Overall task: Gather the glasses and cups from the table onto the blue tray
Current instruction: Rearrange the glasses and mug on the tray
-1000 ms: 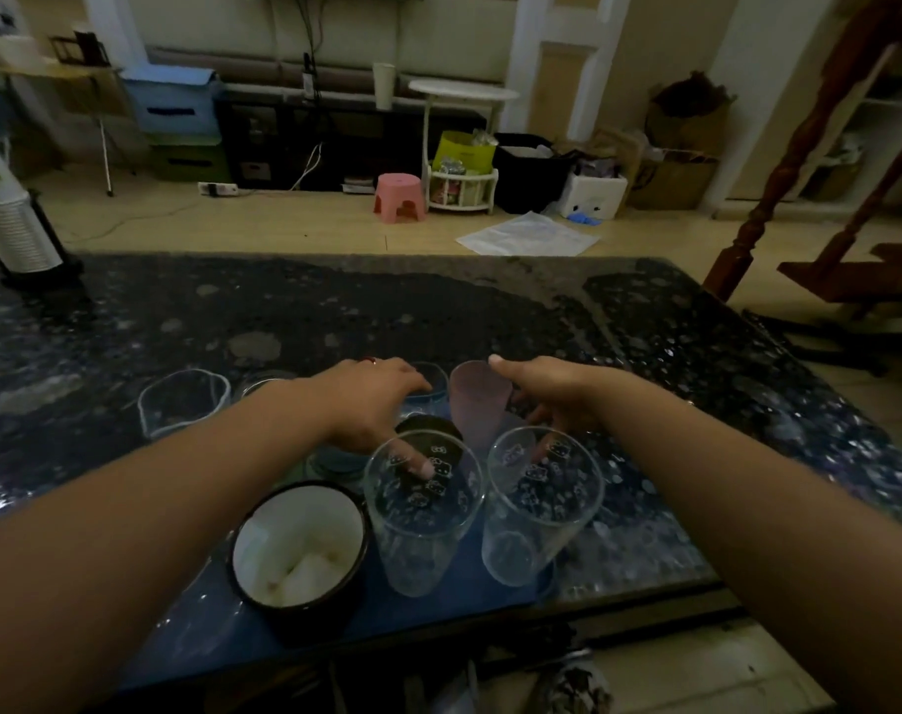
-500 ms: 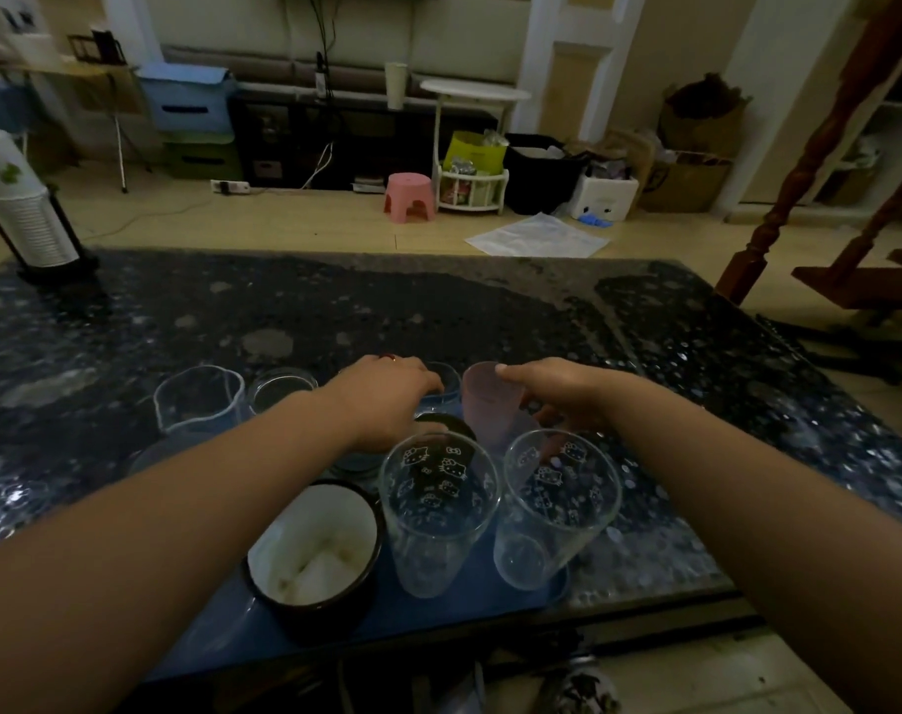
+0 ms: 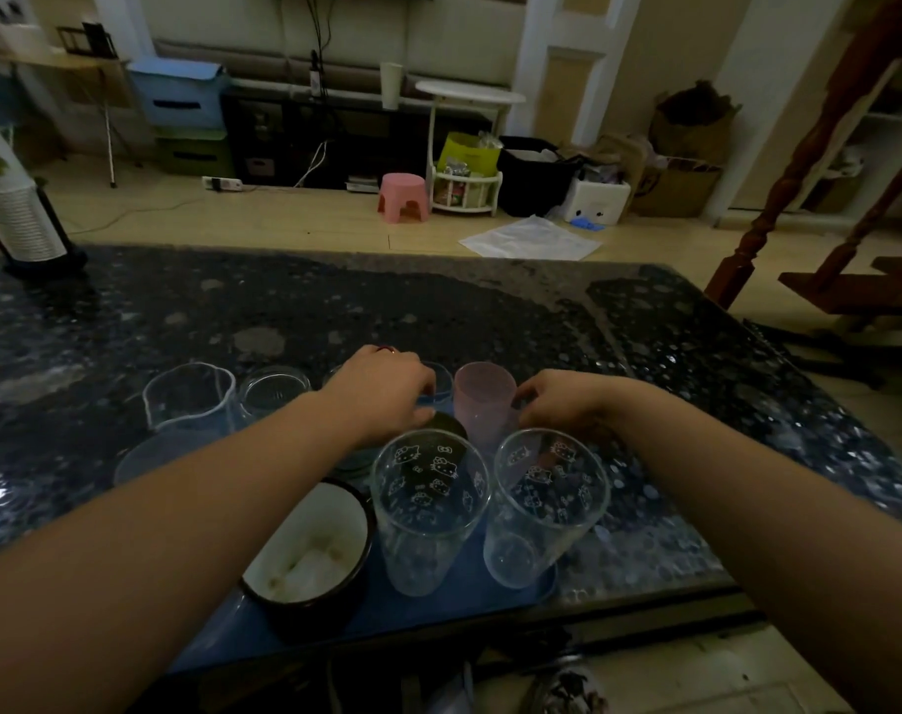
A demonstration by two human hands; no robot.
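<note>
While both forearms reach over the near row of cups, the left hand [image 3: 382, 391] sits w/ fingers curled down over a small dark cup [image 3: 446, 424], thumb at its rim; whether it truly grips it I cannot tell, since fingertips are hidden. Right hand [image 3: 562, 404] has fingers curled against the side of the pink cup [image 3: 482, 399], touching it; looks like a pinch at the wall. Blue tray [image 3: 469, 605] lies at the near edge of the dark speckled surface [image 3: 335, 311]. On the tray, front row: white-lined bowl-cup [image 3: 310, 548] at left, then two tall clear printed glasses [image 3: 428, 507] [image 3: 544, 502] side by side, nearly touching. Pink cup stands just behind them, betw. the two hands. Left of the left hand: clear spouted jug [image 3: 189, 396] and a low clear glass [image 3: 274, 391], adjacent; tray edge under them not discernible. Bluish glass [image 3: 441, 386] behind left hand, mostly hidden.
</note>
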